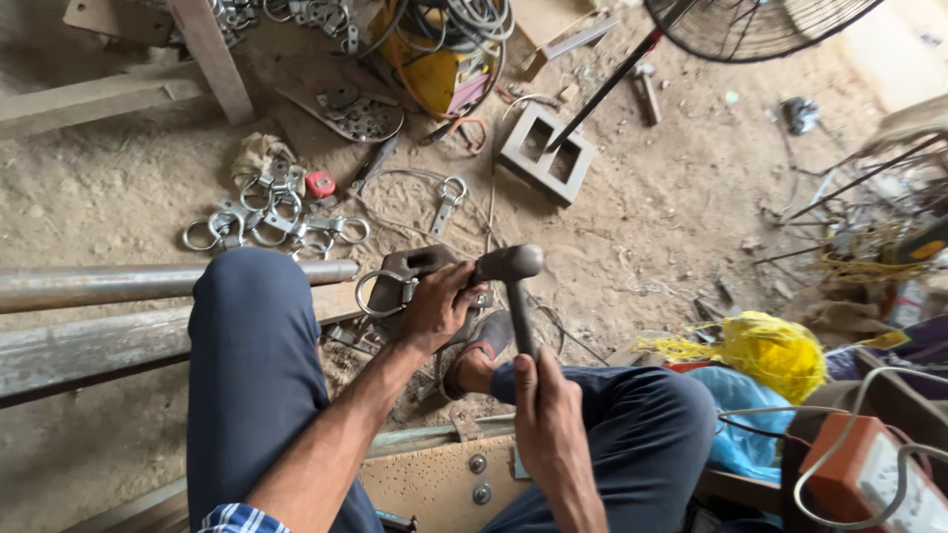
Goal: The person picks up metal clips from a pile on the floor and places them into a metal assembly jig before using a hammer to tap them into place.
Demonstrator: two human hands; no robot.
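left hand (434,308) fingers gripping ring fitting (387,289) on metal block (415,268), right hand (546,415) fingers closed around hammer (513,276)

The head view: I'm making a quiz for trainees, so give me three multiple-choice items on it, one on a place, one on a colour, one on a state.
1. Where does the heap of loose silver metal ring fittings lie?
A on a bench
B on the dirt floor
C in a box
2. What colour is the bundle of tangled string at the right?
A yellow
B white
C green
3. How does the right hand stand?
A open and flat
B resting on a knee
C closed around the dark metal hammer

B: the rings lie on bare dirt beyond the knee.
A: it is bright yellow.
C: its fingers wrap the handle, while the left hand holds a grey metal ringed bracket.
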